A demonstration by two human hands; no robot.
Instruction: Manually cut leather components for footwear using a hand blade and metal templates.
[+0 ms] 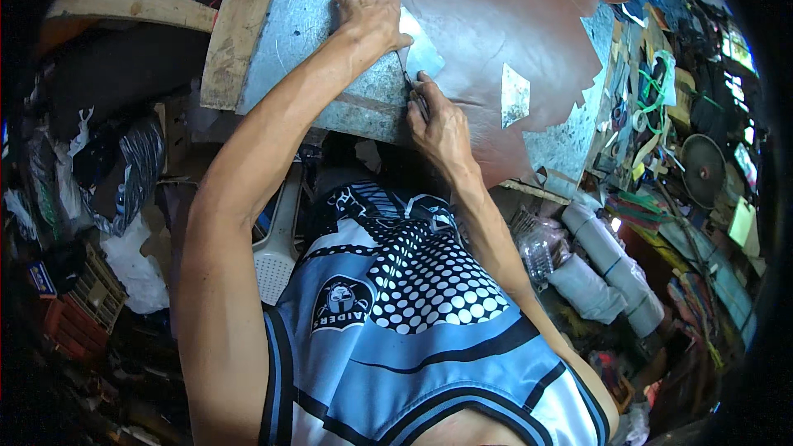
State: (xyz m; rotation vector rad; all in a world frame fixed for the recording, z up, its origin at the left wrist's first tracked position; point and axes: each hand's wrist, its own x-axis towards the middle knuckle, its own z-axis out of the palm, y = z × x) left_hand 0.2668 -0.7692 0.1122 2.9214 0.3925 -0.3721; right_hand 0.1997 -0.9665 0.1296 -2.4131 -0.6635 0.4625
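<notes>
A large sheet of brown leather [479, 8] covers much of the metal-topped workbench [289, 41]. My left hand [369, 15] presses down at the leather's left edge, fingers spread, on a pale flat template [424, 48] that it partly covers. Close by, at the template's near corner, my right hand [440, 121] is closed around a slim cutting knife [405, 77]. The blade tip meets the leather edge beside the template; most of the handle is hidden in my fingers. To the right, a four-sided hole [515, 95] in the leather bares the metal.
A wooden board [244, 41] edges the bench on the left. Off to the right lie wrapped grey rolls [611, 264], a round fan-like disc [704, 172] and heaped scraps. A pale plastic stool [277, 260] stands below; black plastic bags [132, 169] hang at left.
</notes>
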